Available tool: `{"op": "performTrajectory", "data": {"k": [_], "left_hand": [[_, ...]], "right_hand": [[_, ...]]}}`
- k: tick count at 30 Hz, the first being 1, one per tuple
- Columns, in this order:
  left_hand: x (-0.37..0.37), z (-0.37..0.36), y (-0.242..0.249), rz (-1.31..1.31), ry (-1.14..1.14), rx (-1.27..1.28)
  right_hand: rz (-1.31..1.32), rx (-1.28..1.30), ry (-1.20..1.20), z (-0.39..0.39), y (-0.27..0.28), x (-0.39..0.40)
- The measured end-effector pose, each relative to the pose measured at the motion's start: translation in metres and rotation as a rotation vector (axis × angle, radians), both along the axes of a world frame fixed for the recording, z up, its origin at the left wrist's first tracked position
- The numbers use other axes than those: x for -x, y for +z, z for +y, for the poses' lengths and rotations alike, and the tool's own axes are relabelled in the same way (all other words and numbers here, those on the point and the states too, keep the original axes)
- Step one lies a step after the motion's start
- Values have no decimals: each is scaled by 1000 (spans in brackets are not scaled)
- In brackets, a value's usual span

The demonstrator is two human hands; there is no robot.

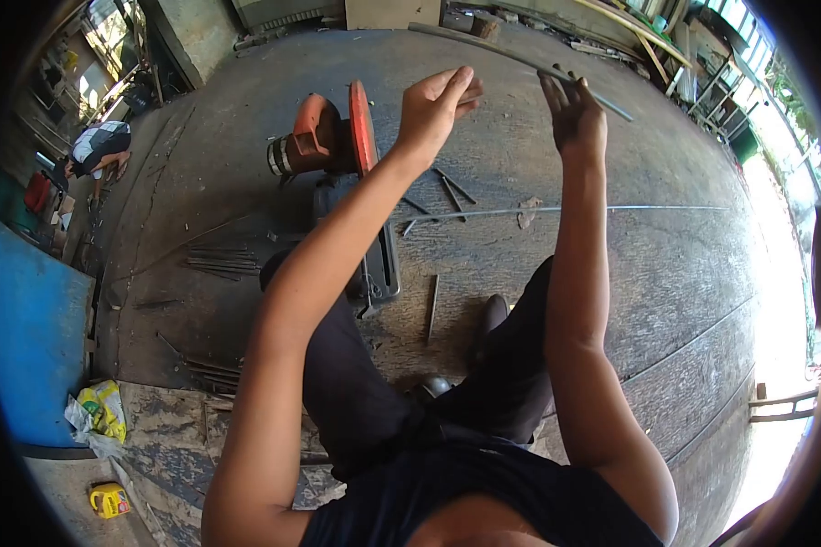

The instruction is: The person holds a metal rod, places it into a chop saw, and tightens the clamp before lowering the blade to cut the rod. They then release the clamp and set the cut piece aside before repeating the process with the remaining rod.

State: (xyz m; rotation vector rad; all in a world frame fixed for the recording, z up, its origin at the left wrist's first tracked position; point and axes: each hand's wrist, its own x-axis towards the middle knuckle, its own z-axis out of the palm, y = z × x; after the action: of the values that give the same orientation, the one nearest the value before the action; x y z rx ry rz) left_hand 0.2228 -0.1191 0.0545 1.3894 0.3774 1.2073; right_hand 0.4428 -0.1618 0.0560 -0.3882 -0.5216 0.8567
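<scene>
My right hand (577,118) is raised at the upper right, its fingers closed around a long grey metal rod (488,44). The rod slants from the upper middle down to the right, past my fingertips. To the left, my left hand (436,100) is lifted in the air with thumb and fingers partly bent and apart. I see nothing in it, and the rod is beyond it. Below and left of that hand stands an orange-red cut-off saw (315,132) with a round guard (363,128) on a dark base (388,260), partly hidden by my left forearm.
A long thin rod (657,208) lies across the floor behind my right forearm. Short cut bars (450,193) and a bundle of rods (223,260) lie around the saw. Another person (100,146) bends down at far left. A yellow container (109,500) stands at lower left.
</scene>
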Motion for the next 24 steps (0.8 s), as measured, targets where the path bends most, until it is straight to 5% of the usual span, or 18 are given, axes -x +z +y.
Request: {"op": "performTrajectory", "data": {"k": [9, 24], "left_hand": [[-5, -1, 23, -410, 11, 113], [1, -4, 23, -419, 44, 42]], "right_hand": [[96, 43, 162, 23, -10, 36], [252, 54, 239, 38, -22, 51]]}}
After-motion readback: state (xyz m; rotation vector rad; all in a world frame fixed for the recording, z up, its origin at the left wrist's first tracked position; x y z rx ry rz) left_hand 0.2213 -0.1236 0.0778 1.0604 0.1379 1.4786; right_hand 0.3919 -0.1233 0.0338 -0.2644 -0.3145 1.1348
